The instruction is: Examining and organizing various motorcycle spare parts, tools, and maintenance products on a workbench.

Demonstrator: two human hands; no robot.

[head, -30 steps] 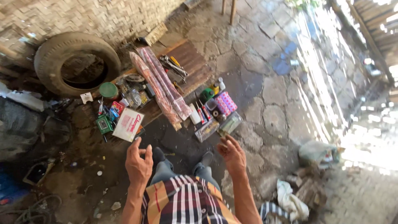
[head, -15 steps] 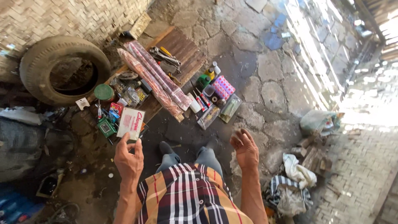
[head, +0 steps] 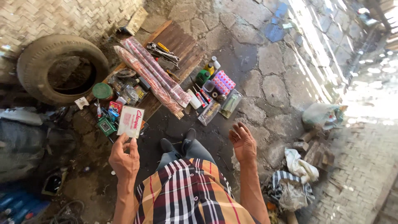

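I see matt white card on the box (head: 130,121) by my left hand (head: 123,159); beyond the box, glossy plastic wrap on the rolls (head: 155,79), bare metal wrenches (head: 162,52) on rough ribbed wood boards (head: 184,52), dull rubber tyre (head: 60,66), rough stone floor (head: 269,89)

Two bare hands raised in front of a standing person, seen from above.
The left hand (head: 123,159) is lifted with fingers loosely curled, thumb apart, holding nothing. The right hand (head: 243,143) is open, fingers spread and slightly bent, to the right of the person's own knees.
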